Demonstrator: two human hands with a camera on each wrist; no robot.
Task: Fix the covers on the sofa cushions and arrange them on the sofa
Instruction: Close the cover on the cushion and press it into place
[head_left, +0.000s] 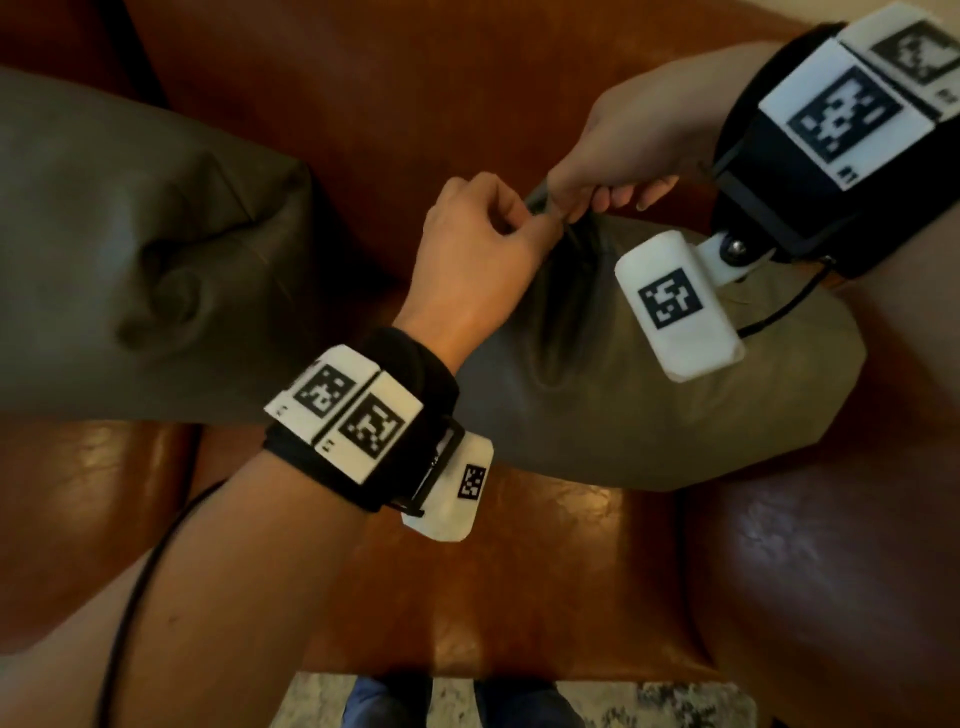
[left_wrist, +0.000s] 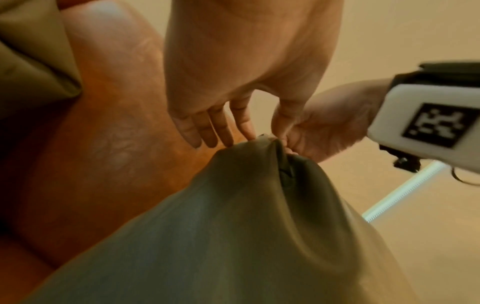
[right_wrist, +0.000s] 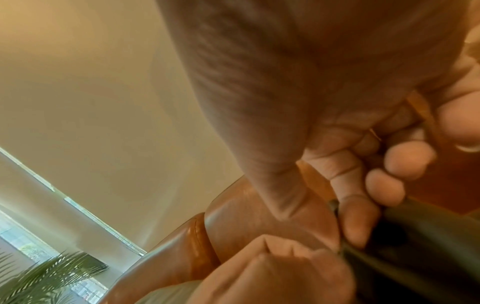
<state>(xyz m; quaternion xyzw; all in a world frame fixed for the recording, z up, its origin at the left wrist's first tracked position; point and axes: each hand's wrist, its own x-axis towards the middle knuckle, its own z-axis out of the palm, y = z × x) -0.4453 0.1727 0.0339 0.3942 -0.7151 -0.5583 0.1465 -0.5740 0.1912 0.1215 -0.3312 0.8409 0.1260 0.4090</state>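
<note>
An olive-green cushion (head_left: 639, 395) stands on end on the brown leather sofa (head_left: 467, 83), with the dark slit of its zip (left_wrist: 285, 172) running down from the top corner. My left hand (head_left: 537, 223) pinches the cover at that top corner between thumb and forefinger (left_wrist: 246, 131); the other fingers are stretched out. My right hand (head_left: 576, 200) grips the same corner from the far side, fingers (right_wrist: 358, 222) curled on the dark fabric (right_wrist: 428, 236). A second olive cushion (head_left: 135, 260) lies at the left against the sofa back.
Brown seat cushions (head_left: 519, 571) lie below the hands, and a darker one (head_left: 831, 571) is at the right. A patterned rug (head_left: 665, 701) shows at the bottom edge. A black cable (head_left: 135, 597) runs along my left forearm. A palm plant (right_wrist: 52, 273) stands by a window.
</note>
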